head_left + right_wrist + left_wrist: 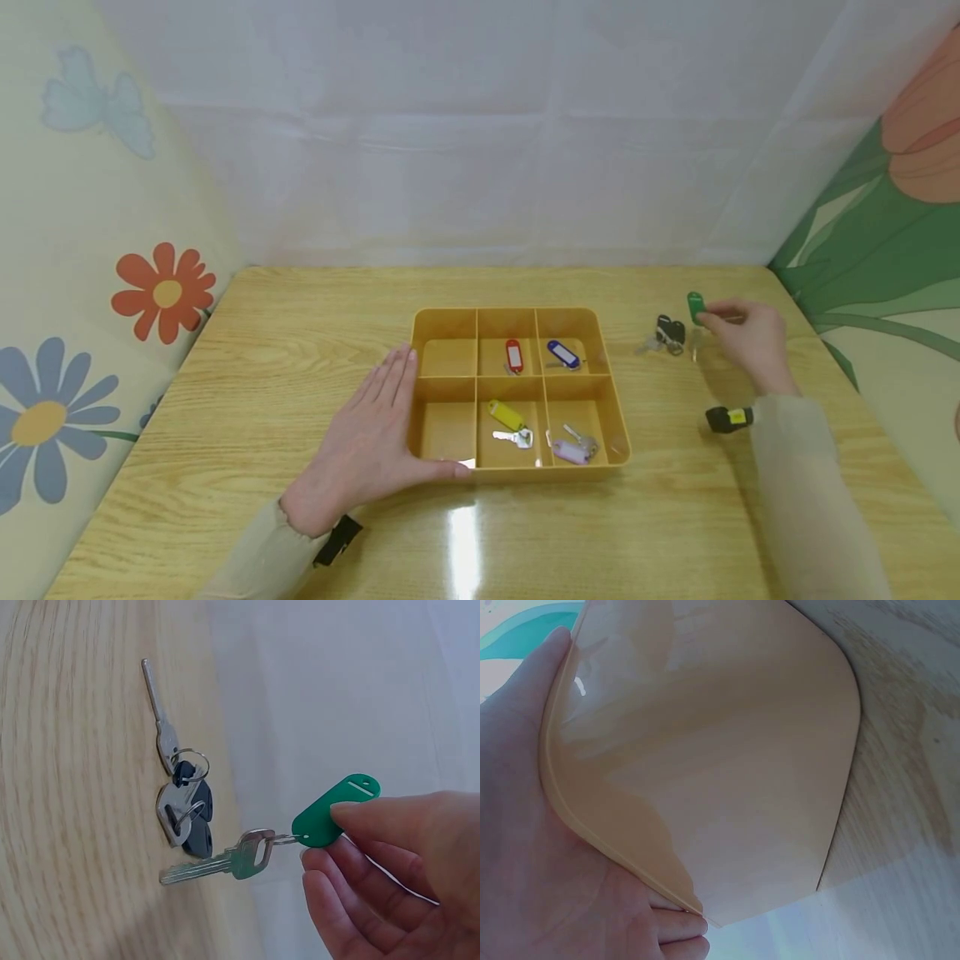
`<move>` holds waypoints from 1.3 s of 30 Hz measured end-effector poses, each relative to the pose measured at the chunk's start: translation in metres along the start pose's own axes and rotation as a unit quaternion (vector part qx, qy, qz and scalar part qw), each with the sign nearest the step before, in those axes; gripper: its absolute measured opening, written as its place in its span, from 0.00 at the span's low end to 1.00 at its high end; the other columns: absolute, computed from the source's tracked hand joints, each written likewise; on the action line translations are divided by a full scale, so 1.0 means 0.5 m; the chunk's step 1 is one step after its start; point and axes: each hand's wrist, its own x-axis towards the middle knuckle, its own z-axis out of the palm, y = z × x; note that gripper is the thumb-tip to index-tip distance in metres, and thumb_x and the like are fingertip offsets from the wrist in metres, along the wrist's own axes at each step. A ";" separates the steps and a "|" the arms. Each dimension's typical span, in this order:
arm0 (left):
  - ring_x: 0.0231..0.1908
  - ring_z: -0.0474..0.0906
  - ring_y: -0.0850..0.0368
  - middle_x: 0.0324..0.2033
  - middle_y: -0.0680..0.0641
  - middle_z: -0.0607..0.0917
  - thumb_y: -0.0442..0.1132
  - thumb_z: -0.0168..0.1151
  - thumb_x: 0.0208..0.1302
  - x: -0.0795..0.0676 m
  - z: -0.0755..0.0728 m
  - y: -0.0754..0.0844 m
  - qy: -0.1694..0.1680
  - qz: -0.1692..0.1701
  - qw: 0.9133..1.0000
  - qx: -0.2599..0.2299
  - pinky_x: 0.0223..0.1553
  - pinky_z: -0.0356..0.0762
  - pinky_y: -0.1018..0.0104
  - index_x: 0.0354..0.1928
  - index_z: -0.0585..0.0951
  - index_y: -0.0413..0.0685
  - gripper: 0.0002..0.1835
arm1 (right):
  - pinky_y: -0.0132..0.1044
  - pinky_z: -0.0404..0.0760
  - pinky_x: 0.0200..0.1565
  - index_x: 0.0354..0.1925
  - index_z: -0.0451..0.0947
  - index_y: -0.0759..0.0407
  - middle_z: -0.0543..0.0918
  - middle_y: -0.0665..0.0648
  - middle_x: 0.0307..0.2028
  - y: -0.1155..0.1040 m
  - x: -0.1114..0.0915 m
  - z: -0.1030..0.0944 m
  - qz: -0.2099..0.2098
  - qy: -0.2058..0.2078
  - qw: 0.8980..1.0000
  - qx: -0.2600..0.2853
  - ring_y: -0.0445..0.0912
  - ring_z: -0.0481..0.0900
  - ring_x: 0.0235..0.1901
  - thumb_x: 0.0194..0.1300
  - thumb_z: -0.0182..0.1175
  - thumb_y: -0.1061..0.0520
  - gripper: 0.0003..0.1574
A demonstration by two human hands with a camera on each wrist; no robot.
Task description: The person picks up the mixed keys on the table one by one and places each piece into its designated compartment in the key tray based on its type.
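Note:
My right hand [750, 337] pinches a green key tag [335, 811] between thumb and fingers, right of the tray. From its ring hangs a silver key [251, 855]. Close beside it on the table lie keys with black tags [670, 331]. My left hand [367, 437] rests along the left side of a yellow six-compartment tray [517, 474], fingers stretched along the left rim and thumb on the front rim. Back compartments hold a red key tag [513, 355] and a blue key tag [563, 355]; front ones hold a yellow key tag [507, 415] and a pale purple key tag [572, 452].
The wooden table [300, 333] meets a white cloth backdrop [450, 192] at the back. Side panels with painted flowers stand left and right. Both wrists carry black camera straps. Light glares off the table in front of the tray.

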 end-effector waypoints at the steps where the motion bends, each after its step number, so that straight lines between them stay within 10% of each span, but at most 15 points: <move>1: 0.78 0.31 0.46 0.79 0.39 0.36 0.93 0.44 0.40 0.000 0.000 0.000 0.001 0.000 1.000 0.000 0.76 0.41 0.51 0.80 0.34 0.39 0.80 | 0.26 0.77 0.34 0.60 0.79 0.66 0.81 0.68 0.54 -0.002 -0.001 -0.001 -0.003 0.002 1.000 0.000 0.58 0.80 0.51 0.74 0.58 0.40 0.33; 39: 0.78 0.29 0.47 0.79 0.39 0.34 0.93 0.42 0.40 0.005 -0.001 0.000 -0.012 -0.001 1.000 0.001 0.76 0.40 0.51 0.79 0.31 0.40 0.80 | 0.28 0.80 0.44 0.55 0.84 0.60 0.85 0.58 0.47 -0.175 -0.034 -0.003 -0.128 0.060 0.989 0.036 0.43 0.81 0.43 0.70 0.66 0.43 0.25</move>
